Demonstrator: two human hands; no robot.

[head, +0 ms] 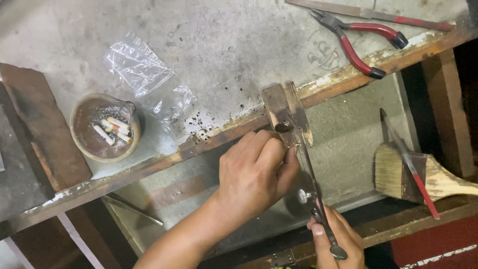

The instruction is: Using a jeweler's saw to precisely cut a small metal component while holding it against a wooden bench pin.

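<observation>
Fingertips of the left hand (pixel 254 172) are hidden where they curl against the wooden peg (pixel 285 113) at the bench (pixel 224 45) edge, so what they pinch cannot be made out. That peg juts from the edge toward 5 o'clock. The right hand (pixel 336 239), partly cut off by the lower border, has its fingers closed around the handle of a thin saw frame (pixel 311 187), whose blade runs up to the peg. At 9 o'clock sits an ashtray (pixel 104 127); red-handled pliers (pixel 358 40) lie at 1 o'clock; a paintbrush (pixel 423 177) rests at 3 o'clock.
</observation>
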